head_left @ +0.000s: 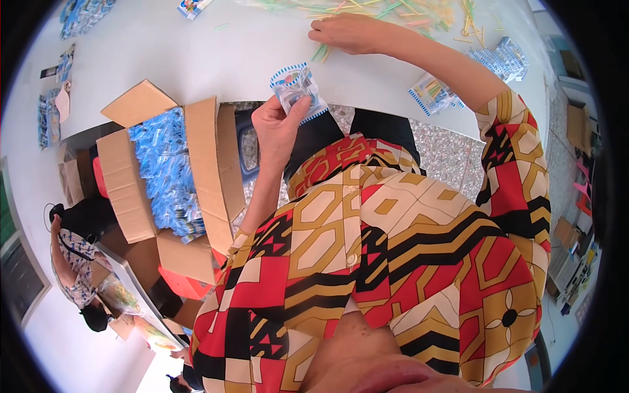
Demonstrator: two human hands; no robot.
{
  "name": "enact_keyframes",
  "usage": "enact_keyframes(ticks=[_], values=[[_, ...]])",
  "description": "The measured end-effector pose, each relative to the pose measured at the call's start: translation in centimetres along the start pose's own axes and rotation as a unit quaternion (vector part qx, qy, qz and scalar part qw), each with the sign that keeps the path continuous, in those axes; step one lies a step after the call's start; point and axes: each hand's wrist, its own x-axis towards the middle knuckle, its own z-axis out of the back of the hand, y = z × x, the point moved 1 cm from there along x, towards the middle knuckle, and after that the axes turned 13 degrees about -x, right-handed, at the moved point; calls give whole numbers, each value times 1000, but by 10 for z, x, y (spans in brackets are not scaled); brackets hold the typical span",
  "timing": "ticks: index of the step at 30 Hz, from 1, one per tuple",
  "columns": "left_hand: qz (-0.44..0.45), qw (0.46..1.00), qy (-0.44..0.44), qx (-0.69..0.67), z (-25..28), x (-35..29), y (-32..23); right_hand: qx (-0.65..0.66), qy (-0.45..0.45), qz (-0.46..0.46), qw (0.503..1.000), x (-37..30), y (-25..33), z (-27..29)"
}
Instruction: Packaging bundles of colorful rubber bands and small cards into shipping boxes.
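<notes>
My left hand (278, 128) pinches a small plastic packet (298, 88) with blue-and-white striped ends, held upright at the table's near edge. See-through film covers part of the packet; its contents are hard to make out. Farther off and to the right, my right hand (350, 33) is closed, palm down, at the near side of a loose pile of thin coloured sticks (400, 14), straw-like, in green, yellow and pink. A few green and yellow sticks (321, 52) jut out from beneath its curled fingers. The fingertips are partly hidden.
An open cardboard box (216, 150) full of blue packets (167, 170) stands left of me. More packets lie on the white table (216, 65): a stack (504, 59) under my right forearm's far side and others (49, 118) at far left. Another person (75, 262) works behind, at left.
</notes>
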Motion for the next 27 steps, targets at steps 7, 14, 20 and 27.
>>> enact_keyframes(ticks=[7, 14, 20, 27], values=[[-11, 1000, -12, -12, 3, -1, 0, -35, 39, -10, 999, 11, 14, 0], [-10, 1000, -11, -20, 5, -1, -1, -66, -8, -89, 994, 2, 25, -3], [-7, 1000, -15, -13, 6, 0, 0, -77, -75, -112, 988, -8, 23, -6], [-11, 1000, -6, -2, 4, 3, 2, 103, -122, -163, 974, -21, -7, -18]])
